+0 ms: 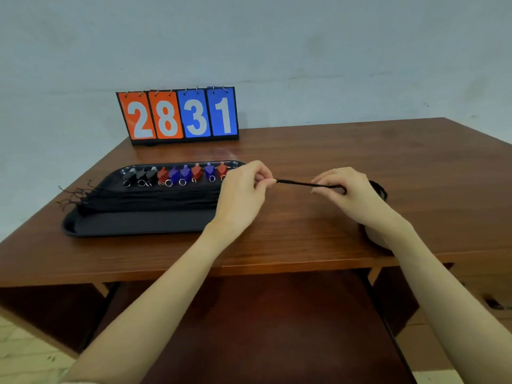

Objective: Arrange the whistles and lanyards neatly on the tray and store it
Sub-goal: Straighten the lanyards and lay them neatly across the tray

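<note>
Beside the tray (133,225) below a scoreboard (180,115), both hands (243,189) (346,189) pinched tight on one black lanyard (304,184).

The tabletop (332,151) is showing a reddish-brown wood grain, and the tray (133,224) on it is looking plain black. The whistles (177,174) along its far edge are running black, red and purple-blue (three black ones at the left end), each with a silvery ring. The bundled lanyards (149,199) are showing black, as is the cord (304,184) between the hands. The scoreboard (178,115) is displaying white digits, 2 and 8 on orange, 3 and 1 on blue, against a pale grey-blue wall (332,51).
</note>
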